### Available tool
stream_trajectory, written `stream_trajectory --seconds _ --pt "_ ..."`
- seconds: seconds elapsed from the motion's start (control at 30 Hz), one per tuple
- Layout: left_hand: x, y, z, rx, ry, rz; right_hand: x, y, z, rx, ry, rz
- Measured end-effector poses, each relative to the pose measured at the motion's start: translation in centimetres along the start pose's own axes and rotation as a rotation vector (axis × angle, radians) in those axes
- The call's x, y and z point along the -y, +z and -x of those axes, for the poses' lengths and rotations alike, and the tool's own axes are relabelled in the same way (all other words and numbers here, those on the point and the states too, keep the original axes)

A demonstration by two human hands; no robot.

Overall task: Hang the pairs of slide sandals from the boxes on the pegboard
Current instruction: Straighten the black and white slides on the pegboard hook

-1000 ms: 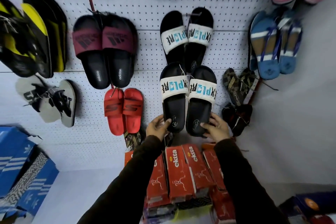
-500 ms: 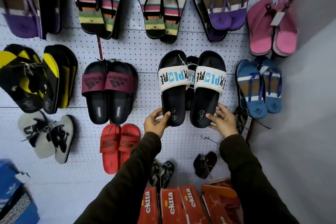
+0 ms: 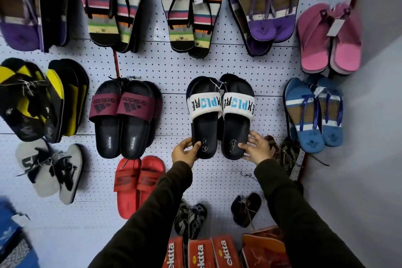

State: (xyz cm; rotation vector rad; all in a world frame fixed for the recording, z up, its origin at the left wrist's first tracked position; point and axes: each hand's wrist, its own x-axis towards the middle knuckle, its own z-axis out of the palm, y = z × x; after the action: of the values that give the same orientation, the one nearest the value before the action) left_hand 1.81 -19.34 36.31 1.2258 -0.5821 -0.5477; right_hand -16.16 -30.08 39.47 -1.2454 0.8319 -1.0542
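Note:
A pair of black slide sandals with white lettered straps [image 3: 219, 115] is pressed against the white pegboard [image 3: 174, 67] at its middle. My left hand [image 3: 185, 153] grips the heel of the left slide. The heel of the right slide is held by my right hand [image 3: 255, 148]. The pair covers another identical pair behind it, of which only dark edges show. Red shoe boxes [image 3: 206, 252] stand below, between my sleeves.
Many pairs hang around: maroon-strap black slides [image 3: 126, 119] to the left, red slides [image 3: 137, 183] below them, blue flip-flops [image 3: 313, 115] to the right, striped flip-flops [image 3: 191, 15] above, small dark sandals [image 3: 245, 209] lower down. Blue boxes [image 3: 13, 241] sit bottom left. A grey wall [image 3: 369, 159] borders the right.
I have lifted the slide pair up the pegboard, over the identical pair that hung above it. The two slides have come closer together, and my view has tilted upward.

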Motion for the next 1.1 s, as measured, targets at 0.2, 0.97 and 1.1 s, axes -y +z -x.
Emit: stream_trajectory --seconds 0.2,0.97,1.1 --pt "0.4 0.5 -0.2 -0.070 0.149 -0.137 -1.7 0.8 -0.5 -0.090 -0.299 0.282" --pt "-3.9 4.2 -6.0 0.162 0.786 -1.124 0.8 3.9 -6.1 0.033 -0.764 0.923" --pt "-4.5 2.7 -5.2 0.124 0.793 -1.063 0.9 5.5 -4.3 -0.060 -0.798 0.754"
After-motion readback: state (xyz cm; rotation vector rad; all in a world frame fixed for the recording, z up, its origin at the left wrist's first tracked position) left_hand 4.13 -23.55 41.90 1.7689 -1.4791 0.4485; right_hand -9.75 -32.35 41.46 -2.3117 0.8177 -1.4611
